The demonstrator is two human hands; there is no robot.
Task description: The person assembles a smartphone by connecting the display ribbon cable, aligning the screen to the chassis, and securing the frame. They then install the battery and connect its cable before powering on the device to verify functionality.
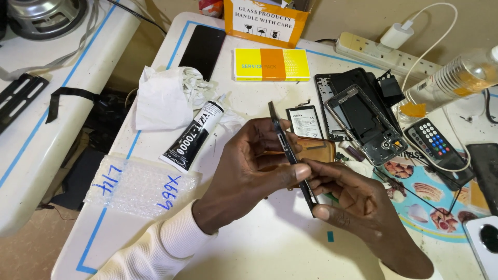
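My left hand (244, 166) and my right hand (358, 202) both hold a thin black phone frame (282, 141) edge-on above the white table (270, 243). The left fingers pinch its middle; the right thumb and fingers grip its lower end. A brown phone part (321, 149) lies just behind the hands. A black glue tube (194, 137) with a white nozzle lies to the left of my left hand.
A phone battery (303, 122), stripped phone frames (363, 122), a keypad phone (433, 141), a clear bottle (456, 78), a power strip with charger (384, 49), a yellow-orange box (271, 64), crumpled tissue (163, 98), a black screen (203, 49) and bubble wrap (140, 184) surround the hands.
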